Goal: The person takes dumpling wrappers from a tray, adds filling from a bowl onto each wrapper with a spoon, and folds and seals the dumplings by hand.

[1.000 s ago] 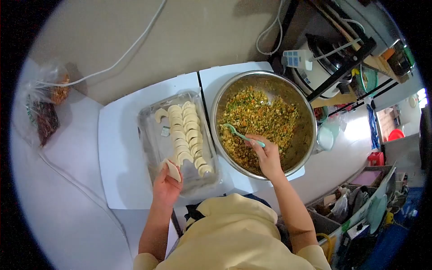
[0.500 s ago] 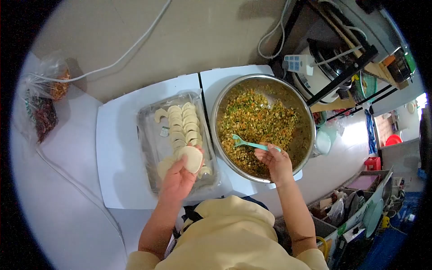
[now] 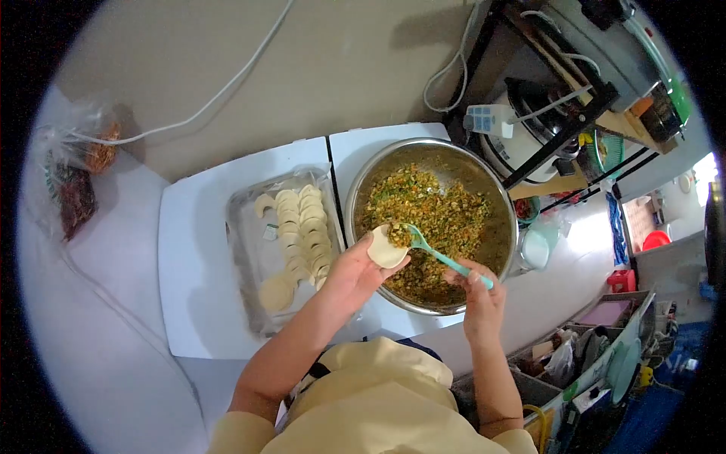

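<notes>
My left hand point(image 3: 361, 271) holds a round dough wrapper point(image 3: 384, 250) at the near left rim of a steel bowl point(image 3: 509, 257). My right hand point(image 3: 478, 293) grips a light green spoon point(image 3: 446, 260), whose head rests over the wrapper with some chopped filling on it. The bowl holds more of the chopped filling point(image 3: 435, 203), flecked green and orange. Left of it, a plastic-lined tray point(image 3: 243, 261) carries rows of folded dumplings point(image 3: 311, 219) and a loose flat wrapper point(image 3: 277, 292).
A power strip point(image 3: 489, 120) and a white cooker point(image 3: 522, 147) sit by a black rack at the upper right. Plastic bags point(image 3: 72, 189) lie at the far left. Grey bins point(image 3: 533, 387) with assorted items stand at the lower right.
My left hand has carried a wrapper from above the tray rightward to the bowl. The spoon has risen from the filling to the wrapper. A flat wrapper now shows uncovered on the tray.
</notes>
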`<state>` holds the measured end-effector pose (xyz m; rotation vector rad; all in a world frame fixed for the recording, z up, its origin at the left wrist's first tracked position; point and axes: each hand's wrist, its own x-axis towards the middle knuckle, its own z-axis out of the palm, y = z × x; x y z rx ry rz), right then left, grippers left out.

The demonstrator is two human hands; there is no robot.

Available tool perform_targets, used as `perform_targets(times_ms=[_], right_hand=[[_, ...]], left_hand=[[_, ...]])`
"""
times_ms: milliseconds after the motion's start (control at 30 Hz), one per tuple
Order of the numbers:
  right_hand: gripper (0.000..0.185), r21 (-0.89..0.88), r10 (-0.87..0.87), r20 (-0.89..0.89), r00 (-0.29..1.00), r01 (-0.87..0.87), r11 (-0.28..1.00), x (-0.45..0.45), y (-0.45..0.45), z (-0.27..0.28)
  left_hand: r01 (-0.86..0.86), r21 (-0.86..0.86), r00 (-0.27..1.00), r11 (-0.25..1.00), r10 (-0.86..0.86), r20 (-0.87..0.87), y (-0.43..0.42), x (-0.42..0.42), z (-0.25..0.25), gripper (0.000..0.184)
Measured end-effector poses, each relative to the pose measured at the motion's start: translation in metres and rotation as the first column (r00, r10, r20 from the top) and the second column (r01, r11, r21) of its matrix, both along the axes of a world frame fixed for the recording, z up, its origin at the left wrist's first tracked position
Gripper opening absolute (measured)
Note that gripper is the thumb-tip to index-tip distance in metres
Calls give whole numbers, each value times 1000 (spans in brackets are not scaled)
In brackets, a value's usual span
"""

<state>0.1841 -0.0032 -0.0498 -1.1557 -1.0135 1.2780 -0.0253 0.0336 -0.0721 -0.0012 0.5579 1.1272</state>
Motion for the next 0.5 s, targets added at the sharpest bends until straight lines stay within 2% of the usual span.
perform_targets(times_ms=[33, 67, 100, 133, 200, 267, 333, 400, 500], right_hand=[[27, 50, 10, 158, 987, -18, 999, -3, -7, 11], [27, 55, 6, 160, 987, -15, 998, -3, -11, 10], [26, 189, 35, 396, 918, -118, 975, -3, -16, 9], [27, 288, 21, 610, 792, -247, 925, -4, -20, 8], [43, 345, -8, 769, 639, -404, 847, -10, -26, 1], [47, 389, -104, 854, 510, -493, 778, -16, -28, -10], [49, 398, -118, 864, 490, -519, 756, -18, -26, -18], [52, 405, -131, 872, 472, -544, 735, -17, -26, -25], [53, 394, -132, 887, 443, -575, 718, -13, -28, -29]], left_hand=[[17, 43, 1000, 999, -16, -18, 4, 4, 0, 39], [20, 48, 1000, 999, -19, -15, 8, 8, -3, 39], [33, 74, 999, 997, -33, -2, 12, 12, -4, 39], [46, 100, 999, 994, -47, 12, 15, 16, -6, 38], [46, 99, 999, 994, -44, -23, 18, 23, -7, 37], [-15, 45, 999, 999, 17, -42, 19, 28, -8, 36], [-37, 10, 998, 999, 38, -47, 19, 31, -8, 35], [-52, 10, 989, 999, 53, -135, 20, 30, -12, 34], [-71, -30, 990, 997, 67, -124, 21, 28, -14, 34]])
